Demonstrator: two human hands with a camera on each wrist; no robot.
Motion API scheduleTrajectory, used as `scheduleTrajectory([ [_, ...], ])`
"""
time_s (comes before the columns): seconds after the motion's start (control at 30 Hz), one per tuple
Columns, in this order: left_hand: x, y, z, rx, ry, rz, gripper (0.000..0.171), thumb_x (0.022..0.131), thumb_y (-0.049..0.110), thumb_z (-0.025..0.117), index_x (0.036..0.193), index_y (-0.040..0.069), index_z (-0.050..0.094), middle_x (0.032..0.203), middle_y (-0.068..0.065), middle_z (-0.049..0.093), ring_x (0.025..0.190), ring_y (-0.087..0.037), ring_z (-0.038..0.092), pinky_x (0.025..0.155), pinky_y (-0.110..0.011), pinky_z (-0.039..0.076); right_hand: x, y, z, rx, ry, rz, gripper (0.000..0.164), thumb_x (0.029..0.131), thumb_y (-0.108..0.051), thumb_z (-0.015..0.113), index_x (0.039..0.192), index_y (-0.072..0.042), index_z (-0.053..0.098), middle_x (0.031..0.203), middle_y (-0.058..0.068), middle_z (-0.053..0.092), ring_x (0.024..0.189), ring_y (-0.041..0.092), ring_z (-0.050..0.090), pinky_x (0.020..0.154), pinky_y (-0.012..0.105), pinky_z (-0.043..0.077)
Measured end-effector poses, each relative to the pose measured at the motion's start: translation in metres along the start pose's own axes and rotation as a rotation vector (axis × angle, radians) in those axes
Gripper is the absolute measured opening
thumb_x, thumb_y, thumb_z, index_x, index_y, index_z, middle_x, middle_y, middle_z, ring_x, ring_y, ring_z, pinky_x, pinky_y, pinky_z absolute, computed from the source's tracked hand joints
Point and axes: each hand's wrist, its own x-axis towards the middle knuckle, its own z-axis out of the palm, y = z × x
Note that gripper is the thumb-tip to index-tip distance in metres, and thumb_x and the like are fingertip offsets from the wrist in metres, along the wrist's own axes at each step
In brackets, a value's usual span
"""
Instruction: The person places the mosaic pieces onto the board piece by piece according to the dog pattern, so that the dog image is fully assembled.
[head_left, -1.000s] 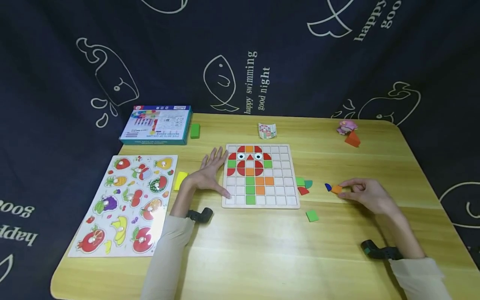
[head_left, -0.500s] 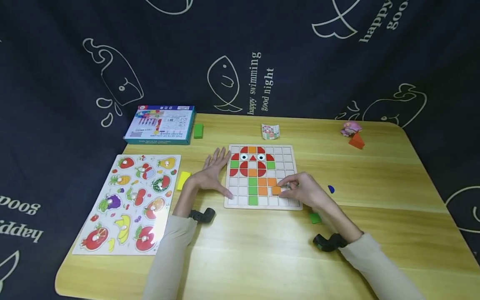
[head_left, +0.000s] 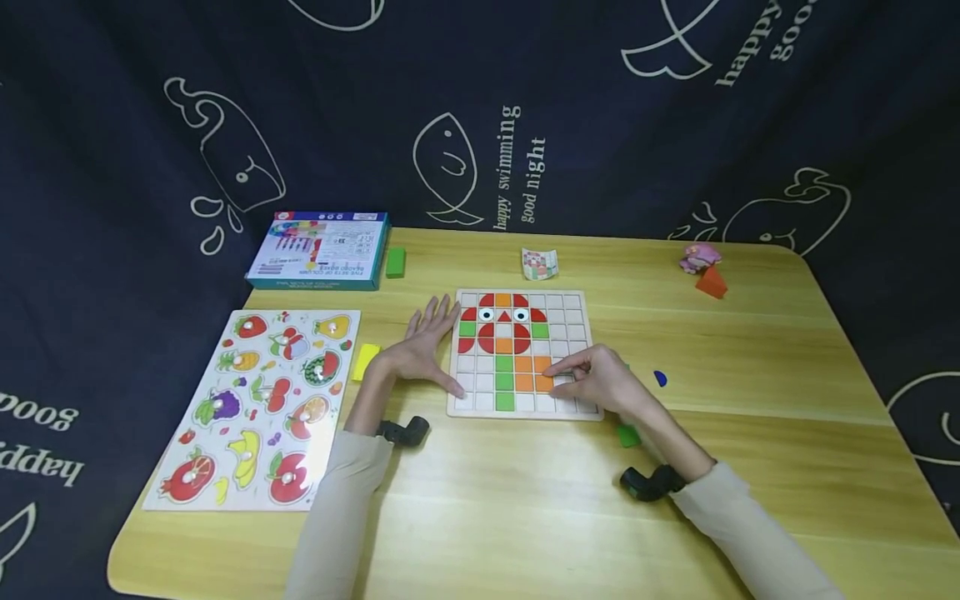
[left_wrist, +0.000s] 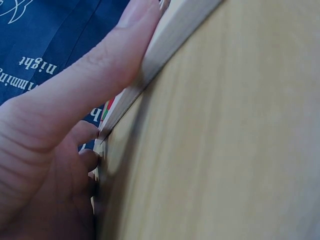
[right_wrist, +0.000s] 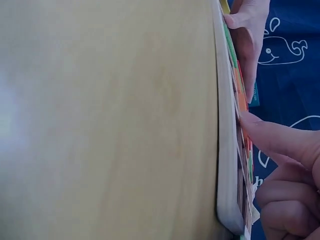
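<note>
A light wooden grid board (head_left: 576,333) lies mid-table with red, green and orange pieces forming a pattern with two eyes. My left hand (head_left: 416,352) rests at its left edge, fingers spread; in the left wrist view the thumb (left_wrist: 100,70) touches the board's side. Over the board's right half, my right hand (head_left: 603,379) has index finger and thumb at an orange square tile (head_left: 542,384), which sits in a grid cell beside other orange tiles. In the right wrist view the thumb (right_wrist: 275,137) touches the orange area, and the other fingers are curled.
A blue half-round piece (head_left: 661,378) and a partly covered green square (head_left: 628,436) lie to the right. Left stand a fruit puzzle board (head_left: 255,408), a yellow block (head_left: 365,362), a green block (head_left: 396,262) and a box (head_left: 318,250). A pattern card (head_left: 540,264) lies behind the board.
My right hand has carried the orange square tile left from the table to the board, and the tile has gone down into a cell. The left hand has stayed at the board's edge.
</note>
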Motion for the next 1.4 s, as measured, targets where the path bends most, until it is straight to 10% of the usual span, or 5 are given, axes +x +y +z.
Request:
scheduleTrajectory([
  [0.53,0.001,0.002,-0.002,-0.004,0.005,-0.01,0.147,0.05,0.061,0.088,0.156,0.018,-0.004,0.163,-0.007,-0.018,0.149,-0.026,-0.023,0.122,-0.049,-0.013,0.008,0.0,-0.007,0.114,-0.062,0.079,0.034,0.069,-0.017,0.087,0.101,-0.018,0.076,0.057,-0.002,0.029,0.055,0.017,0.03,0.052,0.025,0.023],
  [1.0,0.0,-0.001,-0.001,0.0,0.007,-0.008,0.146,0.051,0.06,0.088,0.156,0.018,-0.005,0.163,-0.007,-0.018,0.149,-0.026,-0.023,0.122,-0.05,-0.013,-0.045,0.058,-0.093,-0.115,0.108,0.063,0.042,0.083,-0.028,0.076,0.12,-0.011,0.067,0.057,-0.006,0.029,0.05,0.007,0.027,0.043,0.025,0.026],
  [1.4,-0.001,0.0,0.002,-0.005,0.005,0.006,0.145,0.052,0.059,0.088,0.156,0.017,-0.004,0.163,-0.008,-0.018,0.149,-0.028,-0.022,0.122,-0.053,-0.012,-0.022,0.06,-0.075,-0.098,0.084,0.07,0.035,0.078,-0.026,0.08,0.11,-0.013,0.072,0.058,-0.004,0.028,0.05,0.01,0.026,0.044,0.022,0.021],
])
